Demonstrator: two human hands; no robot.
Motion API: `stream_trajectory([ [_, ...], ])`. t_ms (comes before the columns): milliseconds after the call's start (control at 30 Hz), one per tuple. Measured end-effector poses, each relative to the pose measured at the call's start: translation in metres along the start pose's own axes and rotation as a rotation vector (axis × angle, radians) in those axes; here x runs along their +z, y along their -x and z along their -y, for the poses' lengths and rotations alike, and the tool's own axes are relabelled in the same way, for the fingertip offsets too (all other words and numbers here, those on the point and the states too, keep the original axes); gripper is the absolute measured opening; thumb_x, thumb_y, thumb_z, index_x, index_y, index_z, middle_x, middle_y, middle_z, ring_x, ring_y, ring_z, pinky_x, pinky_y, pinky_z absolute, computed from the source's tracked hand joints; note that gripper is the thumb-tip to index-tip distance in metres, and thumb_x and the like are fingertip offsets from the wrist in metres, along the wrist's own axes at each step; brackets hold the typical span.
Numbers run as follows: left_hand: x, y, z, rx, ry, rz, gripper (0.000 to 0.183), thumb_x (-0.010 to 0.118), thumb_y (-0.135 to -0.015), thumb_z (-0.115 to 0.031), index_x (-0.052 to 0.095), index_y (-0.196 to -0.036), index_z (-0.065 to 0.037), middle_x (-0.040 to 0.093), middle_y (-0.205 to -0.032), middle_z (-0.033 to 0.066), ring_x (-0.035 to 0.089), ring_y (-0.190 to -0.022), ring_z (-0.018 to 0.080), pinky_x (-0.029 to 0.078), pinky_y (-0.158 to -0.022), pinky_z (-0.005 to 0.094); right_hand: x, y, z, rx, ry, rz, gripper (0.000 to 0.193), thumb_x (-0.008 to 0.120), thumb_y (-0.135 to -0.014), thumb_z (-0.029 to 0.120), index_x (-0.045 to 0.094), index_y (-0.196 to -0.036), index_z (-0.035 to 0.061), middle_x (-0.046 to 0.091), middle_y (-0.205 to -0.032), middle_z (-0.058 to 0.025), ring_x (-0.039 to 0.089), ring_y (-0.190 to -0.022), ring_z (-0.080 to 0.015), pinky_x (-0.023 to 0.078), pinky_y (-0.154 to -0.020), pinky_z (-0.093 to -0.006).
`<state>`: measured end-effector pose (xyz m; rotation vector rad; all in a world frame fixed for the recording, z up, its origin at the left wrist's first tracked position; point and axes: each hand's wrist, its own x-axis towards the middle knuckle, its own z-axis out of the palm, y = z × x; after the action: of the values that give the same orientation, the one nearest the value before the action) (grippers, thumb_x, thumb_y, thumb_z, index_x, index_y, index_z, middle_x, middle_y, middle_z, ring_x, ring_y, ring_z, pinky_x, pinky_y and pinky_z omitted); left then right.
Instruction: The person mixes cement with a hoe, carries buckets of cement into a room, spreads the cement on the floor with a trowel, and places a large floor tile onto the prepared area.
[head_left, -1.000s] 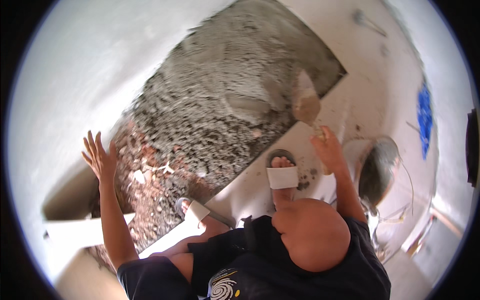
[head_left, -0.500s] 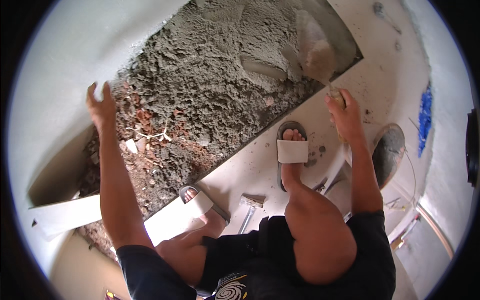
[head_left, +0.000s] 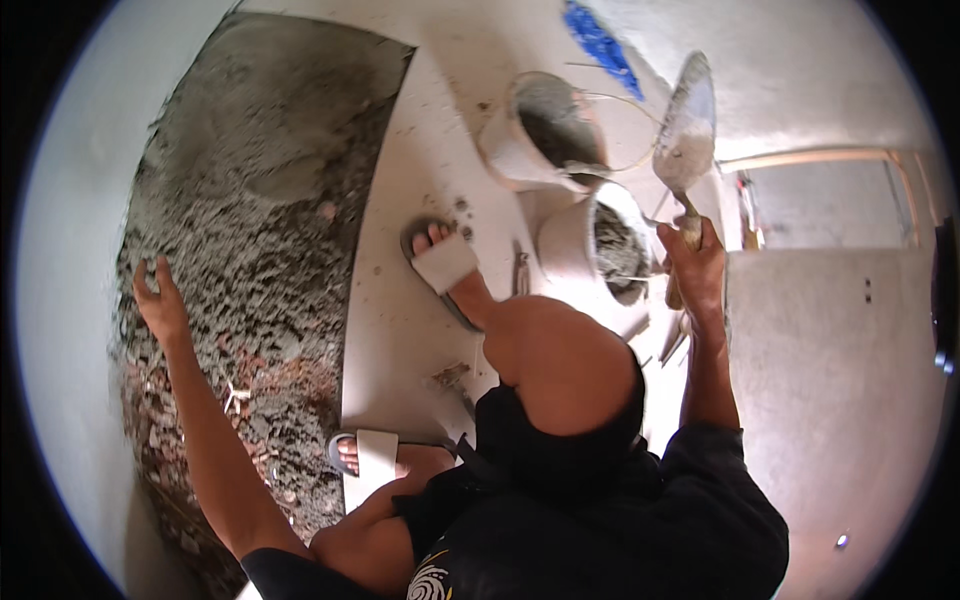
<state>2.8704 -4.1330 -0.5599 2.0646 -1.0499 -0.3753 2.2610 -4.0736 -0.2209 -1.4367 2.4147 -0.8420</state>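
Note:
My right hand (head_left: pixel 695 265) is closed round the wooden handle of a trowel (head_left: pixel 688 130), its mortar-smeared blade pointing up and away. The trowel is raised beside a white bucket (head_left: pixel 570 240) part filled with grey mortar (head_left: pixel 620 240). My left hand (head_left: pixel 160 300) is held out at the left wall, fingers apart and holding nothing; whether it touches the wall I cannot tell. Below it lies a bed of wet grey mortar (head_left: pixel 270 200), smooth at the far end and lumpy closer in, with reddish rubble (head_left: pixel 270 380) showing nearest me.
A second bucket (head_left: pixel 505 150) with grey residue inside stands just beyond the first. Farther off lies a blue crumpled piece (head_left: pixel 603 48). A hammer-like tool (head_left: pixel 452 378) rests on the pale floor tiles (head_left: pixel 400 330) near my sandalled feet. A doorway (head_left: pixel 830 205) opens at the right.
My view has swung to the right. The trowel has been lifted from over the mortar bed to beside the buckets. My left hand stays out by the wall, fingers still apart.

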Motion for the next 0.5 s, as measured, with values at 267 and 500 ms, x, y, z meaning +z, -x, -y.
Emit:
stream_trajectory([
  [267, 0.003, 0.010, -0.010, 0.134, -0.086, 0.165, 0.060, 0.055, -0.094, -0.047, 0.047, -0.137, -0.005, 0.047, -0.140, 0.0183, 0.043, -0.130, 0.0350, 0.036, -0.106, 0.0432, -0.078, -0.018, -0.119, 0.058, 0.234, -0.346, 0.046, 0.067, -0.085, 0.038, 0.061, -0.097, -0.0068, 0.064, -0.079, -0.0167, 0.058, -0.072, -0.0243, 0.047, -0.070, -0.0402],
  [500, 0.017, 0.033, -0.078, 0.240, -0.285, 0.362, 0.047, 0.057, -0.096, -0.035, 0.052, -0.126, 0.000, 0.054, -0.129, 0.0204, 0.049, -0.122, 0.0362, 0.039, -0.102, 0.0433, -0.071, -0.064, -0.199, -0.309, -0.476, 0.018, 0.066, 0.055, -0.092, 0.050, 0.052, -0.130, -0.0029, 0.063, -0.109, -0.0151, 0.061, -0.102, -0.0251, 0.051, -0.081, -0.0386],
])
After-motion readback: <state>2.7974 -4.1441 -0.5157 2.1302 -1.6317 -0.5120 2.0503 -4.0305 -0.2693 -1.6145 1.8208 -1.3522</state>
